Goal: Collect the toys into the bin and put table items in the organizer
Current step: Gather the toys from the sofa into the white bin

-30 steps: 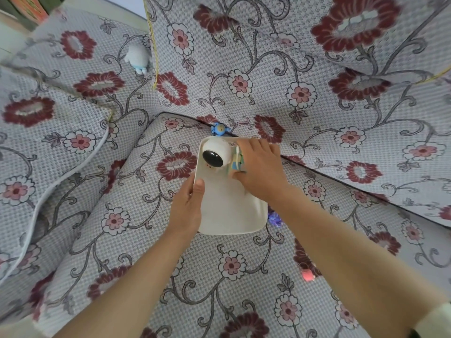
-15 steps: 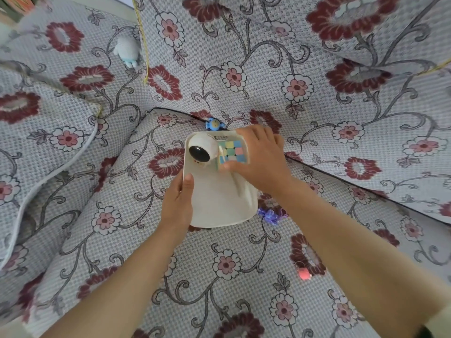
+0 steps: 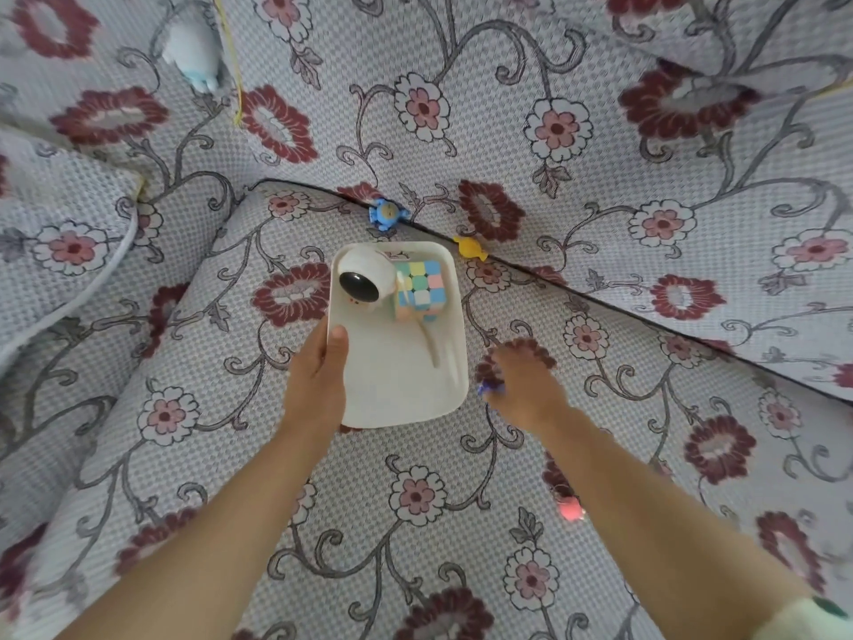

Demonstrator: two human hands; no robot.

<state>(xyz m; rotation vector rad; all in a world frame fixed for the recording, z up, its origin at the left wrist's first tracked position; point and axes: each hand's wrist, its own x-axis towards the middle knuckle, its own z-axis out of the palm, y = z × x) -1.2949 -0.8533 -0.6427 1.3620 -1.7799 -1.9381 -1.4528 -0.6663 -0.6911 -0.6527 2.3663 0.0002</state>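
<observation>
- Two toys sit at the far end of the white bin [image 3: 406, 390]: a white round robot toy [image 3: 367, 280] with a dark face, and a pastel puzzle cube [image 3: 420, 291] touching it on the right.
- The bin rests on the floral sofa seat [image 3: 221, 455].
- The left hand [image 3: 318, 376] grips the bin's left rim, thumb inside over the edge, fingers clamped on the wall.
- The right hand [image 3: 526, 385] is blurred, just beside the bin's right edge, over a small blue-purple toy [image 3: 490, 388]; whether its fingers are together or apart cannot be told.
- A blue figure toy [image 3: 387, 213] and a yellow toy [image 3: 470, 248] lie along the crease where seat meets backrest, just beyond the bin.
- A pink toy [image 3: 570, 509] lies on the seat beside the right forearm.
- A white plush toy [image 3: 194, 53] sits far off at the upper left.
</observation>
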